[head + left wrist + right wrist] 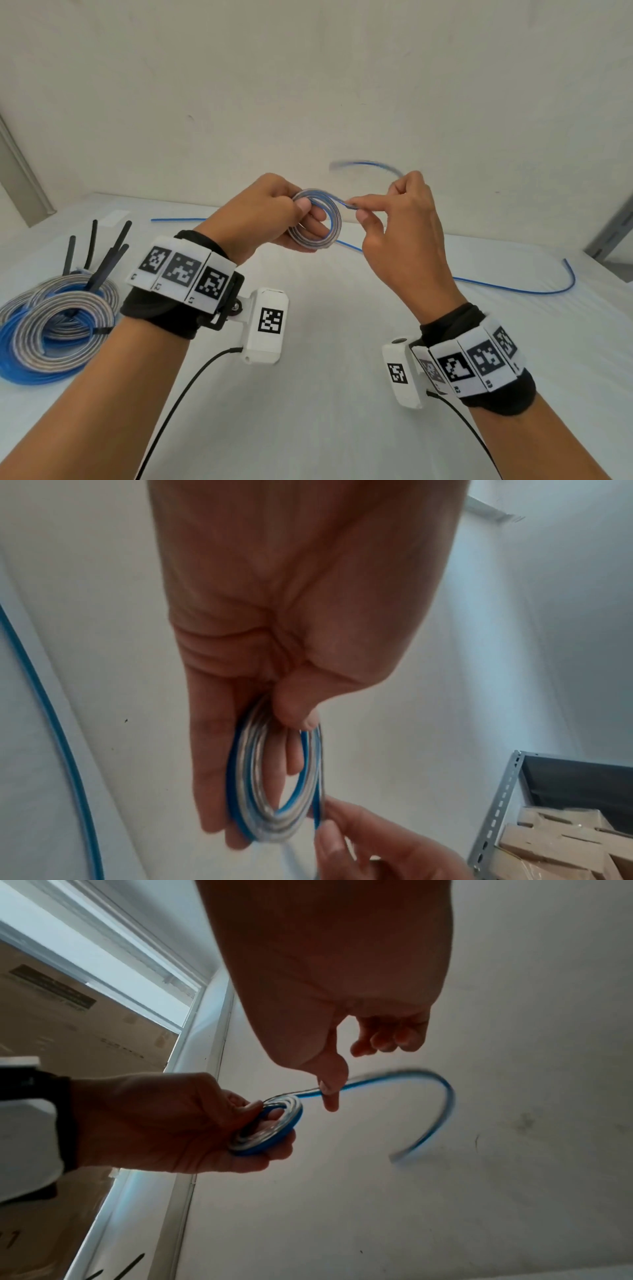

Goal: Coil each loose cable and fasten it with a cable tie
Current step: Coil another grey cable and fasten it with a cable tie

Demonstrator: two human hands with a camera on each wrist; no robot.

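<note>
The cable (315, 219), a flat blue-and-clear ribbon, is wound into a small round coil in your left hand (263, 212), with the thumb pressed on the near face and the fingers closed behind it. Your right hand (397, 226), just beside the coil, pinches the strand leaving it between thumb and forefinger; beyond this hand the free end (441, 1096) curves away in a blurred arc. To the far left of your left hand, finished coils (58, 322) lie stacked on the smooth white table (325, 394), with stiff black cable ties (109, 257) standing out of them.
</note>
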